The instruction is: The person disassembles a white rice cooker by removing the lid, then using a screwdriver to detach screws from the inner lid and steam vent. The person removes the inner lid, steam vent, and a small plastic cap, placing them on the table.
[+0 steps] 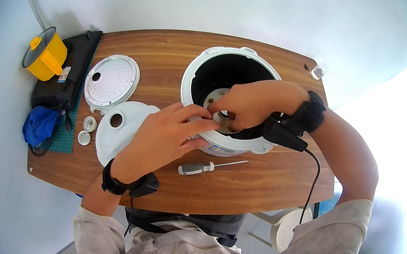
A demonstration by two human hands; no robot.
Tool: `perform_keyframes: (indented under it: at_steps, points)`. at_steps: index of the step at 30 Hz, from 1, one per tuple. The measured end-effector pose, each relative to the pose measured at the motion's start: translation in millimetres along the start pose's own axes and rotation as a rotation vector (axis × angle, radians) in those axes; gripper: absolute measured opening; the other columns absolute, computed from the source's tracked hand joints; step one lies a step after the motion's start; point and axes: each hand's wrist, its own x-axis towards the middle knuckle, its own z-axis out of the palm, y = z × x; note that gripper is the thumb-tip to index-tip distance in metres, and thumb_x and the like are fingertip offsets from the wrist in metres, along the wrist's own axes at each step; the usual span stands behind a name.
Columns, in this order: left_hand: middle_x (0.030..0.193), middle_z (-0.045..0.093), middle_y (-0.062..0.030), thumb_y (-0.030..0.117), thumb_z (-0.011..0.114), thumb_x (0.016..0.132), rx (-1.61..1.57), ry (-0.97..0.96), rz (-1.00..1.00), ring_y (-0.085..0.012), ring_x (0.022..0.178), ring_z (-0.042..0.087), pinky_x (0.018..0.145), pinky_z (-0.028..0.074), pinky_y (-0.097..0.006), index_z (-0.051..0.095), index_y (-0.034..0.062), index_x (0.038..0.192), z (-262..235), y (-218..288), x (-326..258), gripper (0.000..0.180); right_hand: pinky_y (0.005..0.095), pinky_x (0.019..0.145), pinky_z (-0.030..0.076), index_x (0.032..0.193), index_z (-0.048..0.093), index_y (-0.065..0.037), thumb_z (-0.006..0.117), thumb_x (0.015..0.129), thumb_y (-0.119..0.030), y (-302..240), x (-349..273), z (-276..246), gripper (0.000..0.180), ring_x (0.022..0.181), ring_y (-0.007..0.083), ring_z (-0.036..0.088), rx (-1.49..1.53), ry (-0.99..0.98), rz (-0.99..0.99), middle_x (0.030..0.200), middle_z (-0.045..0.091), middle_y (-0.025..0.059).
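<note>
A white electric cooker body (188, 80) with a dark inside stands on the table, its opening facing up. My right hand (260, 104) reaches down into it, thumb and fingers closed about the middle of the pale round plate (215, 97) at the bottom. What they grip there is mostly hidden by the fingers. Over the near left rim lies my left hand (164, 132), fingers stretched out and apart, its fingertips just inside beside the right hand. A screwdriver (196, 169) with a grey and white handle rests on the wood in front of the cooker.
To the left lie a round white lid part (112, 79), a white cover with a hole (114, 139) and two small white caps (84, 138). Beyond them are a green mat (66, 139), a black appliance (75, 73), a yellow pot (48, 55) and a blue cloth (39, 126).
</note>
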Motion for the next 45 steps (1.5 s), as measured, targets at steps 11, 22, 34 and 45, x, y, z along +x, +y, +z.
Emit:
perform_keyframes:
  at_steps: [11,22,34,45]
  points:
    - [0.117,0.066,-0.0033,0.020,0.080,0.080,-0.002,0.010,0.013,-0.0258,0.099,0.064,0.084,0.053,-0.038,0.072,0.0145,0.113,2.6,-3.7,-3.5,0.035,0.0425,0.084,0.051,0.135,0.055,-0.005,0.062,0.086,-0.007,5.0,20.1,7.2,0.049,0.091,0.0353,0.067,0.068,-0.143,-0.032,0.100,0.071,0.0191]
    - [0.114,0.066,-0.0055,0.020,0.080,0.080,-0.017,0.026,0.023,-0.0267,0.098,0.063,0.082,0.053,-0.038,0.073,0.0125,0.112,2.6,-2.4,-2.5,0.034,0.0405,0.077,0.052,0.110,0.068,-0.001,0.068,0.082,-0.010,6.0,26.6,14.5,0.030,0.086,0.0334,0.069,0.132,0.096,-0.121,0.091,0.073,0.0179]
    - [0.102,0.067,-0.0052,0.018,0.083,0.074,-0.016,0.054,-0.019,-0.0238,0.084,0.063,0.075,0.052,-0.037,0.075,0.0093,0.102,-0.4,11.8,-9.2,0.030,0.0397,0.076,0.050,0.115,0.066,0.002,0.055,0.090,-0.017,0.3,8.9,7.5,0.033,0.080,0.0295,0.065,0.258,-0.103,-0.212,0.086,0.070,0.0167]
    - [0.102,0.066,-0.0002,0.020,0.083,0.074,0.075,0.053,-0.011,-0.0222,0.080,0.060,0.069,0.051,-0.035,0.074,0.0142,0.103,-1.5,29.9,-27.2,0.031,0.0374,0.064,0.048,0.102,0.070,0.001,0.049,0.095,-0.018,-3.7,-10.1,20.3,0.029,0.063,0.0237,0.057,0.231,0.077,-0.097,0.075,0.064,0.0146]
